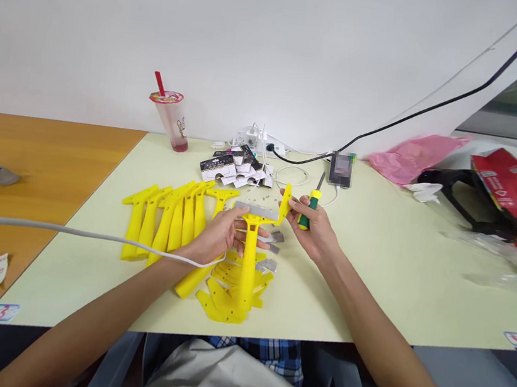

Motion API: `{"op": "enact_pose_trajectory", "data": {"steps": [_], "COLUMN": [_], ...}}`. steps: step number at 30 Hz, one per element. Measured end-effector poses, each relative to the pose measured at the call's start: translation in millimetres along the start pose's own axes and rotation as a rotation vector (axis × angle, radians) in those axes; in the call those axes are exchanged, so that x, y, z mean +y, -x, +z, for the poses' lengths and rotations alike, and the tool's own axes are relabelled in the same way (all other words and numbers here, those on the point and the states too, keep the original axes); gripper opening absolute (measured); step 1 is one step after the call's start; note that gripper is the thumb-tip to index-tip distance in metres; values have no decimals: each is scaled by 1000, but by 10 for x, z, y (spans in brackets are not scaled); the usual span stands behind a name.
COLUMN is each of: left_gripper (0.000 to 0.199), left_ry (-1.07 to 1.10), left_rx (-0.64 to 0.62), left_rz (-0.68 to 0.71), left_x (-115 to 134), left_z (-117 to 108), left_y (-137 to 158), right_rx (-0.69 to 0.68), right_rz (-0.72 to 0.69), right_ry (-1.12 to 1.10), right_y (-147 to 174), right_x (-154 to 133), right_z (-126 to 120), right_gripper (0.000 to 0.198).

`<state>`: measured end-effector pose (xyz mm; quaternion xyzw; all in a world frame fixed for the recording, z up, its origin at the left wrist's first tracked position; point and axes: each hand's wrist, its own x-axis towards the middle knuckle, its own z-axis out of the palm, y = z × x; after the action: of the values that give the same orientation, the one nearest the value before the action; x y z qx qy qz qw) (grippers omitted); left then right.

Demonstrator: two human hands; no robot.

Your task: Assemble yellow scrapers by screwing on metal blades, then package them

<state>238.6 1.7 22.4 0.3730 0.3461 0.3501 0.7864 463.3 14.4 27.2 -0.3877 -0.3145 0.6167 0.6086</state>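
Left hand (222, 234) pinches the head of a yellow scraper (249, 262), thumb near, fingers behind; handle hangs down toward the wearer, over the pale desk (385, 280). Scraper is the landmark for what follows. Metal blade (263, 212) lies along its head.

Right hand (313, 229), just right of the scraper head, pinches a yellow plate (285, 204) by thumb and fingertips, plate standing roughly on end. Same hand also keeps a green-handled screwdriver (303, 221) among its fingers, shaft pointing up and away. Whether plate meets scraper head: cannot tell from this angle.

Left of the scraper: a row of more yellow scrapers (172, 217), laid side by side. Around its lower handle: loose yellow plates (219, 306), overlapping. Right of its handle, near: loose blades (275, 236).

Beyond the scraper: heaped small boxes (219, 166); farther, to the left, a drink cup (170, 121) with red straw.
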Motion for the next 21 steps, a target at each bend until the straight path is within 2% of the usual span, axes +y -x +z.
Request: {"op": "enact_pose_trajectory", "data": {"steps": [8, 15, 21], "left_gripper": [53, 49, 48], "left_ry": [11, -20, -42], "left_rx": [12, 6, -21], "left_rz": [3, 12, 43], "left_x": [-19, -32, -52], "left_z": [9, 33, 28], "left_y": [5, 5, -1], "right_rx": [80, 46, -31], "right_rz": [-85, -113, -214], "right_ry": [47, 28, 298], "right_y": [-33, 93, 184], "right_x": [-22, 48, 216], "right_z": [-95, 70, 148], "right_gripper": [60, 63, 62]}}
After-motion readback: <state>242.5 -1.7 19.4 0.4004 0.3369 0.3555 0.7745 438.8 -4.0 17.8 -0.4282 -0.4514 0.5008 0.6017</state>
